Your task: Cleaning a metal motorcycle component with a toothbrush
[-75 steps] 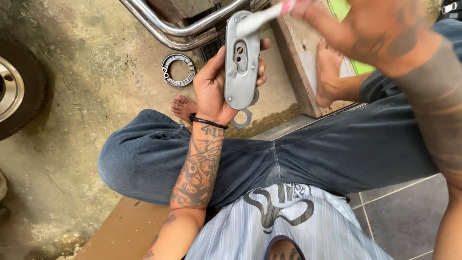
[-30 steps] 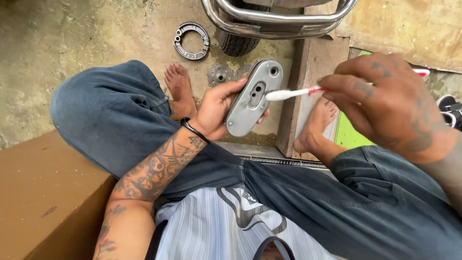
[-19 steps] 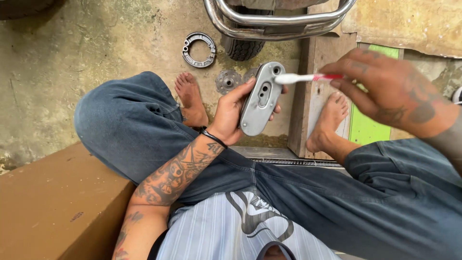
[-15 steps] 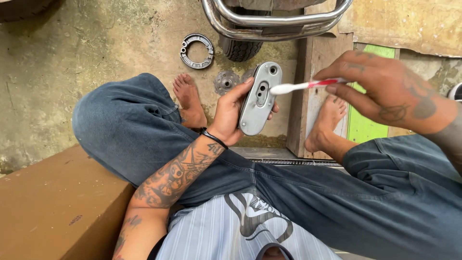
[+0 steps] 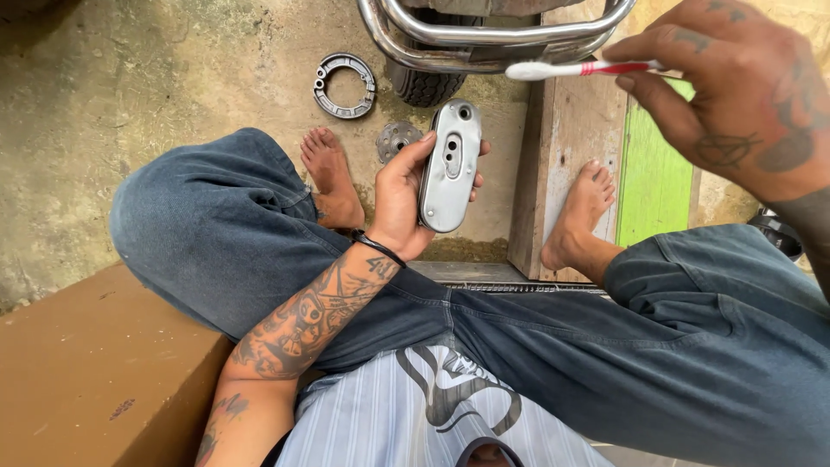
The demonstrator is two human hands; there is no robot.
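So, the left hand (image 5: 399, 195) is wrapped around an oblong grey metal cover (image 5: 450, 164), thumb on the near edge and fingers curled behind it, holding it upright in front of the knees with its flat face toward the camera (there's a slotted hole near the upper middle and a small round hole at the top). The right hand (image 5: 743, 95) is up high on the right, closed around a white and red toothbrush (image 5: 575, 69) pinched between thumb and fingers, bristle end pointing left and well apart from the cover. Down on the concrete floor (image 5: 173, 104) there's a pair of brake shoes (image 5: 344, 84) lying as a ring, and a round metal hub plate (image 5: 396, 138) just behind the left hand's fingers, partly hidden. A chrome tube guard (image 5: 484, 39) and a small knobby tyre (image 5: 428, 86) sit at the top. Both bare feet show, one on the concrete, the other resting against a wooden plank (image 5: 566, 138) next to a green board (image 5: 654, 186). A brown wooden bench (image 5: 95, 372) is at lower left.
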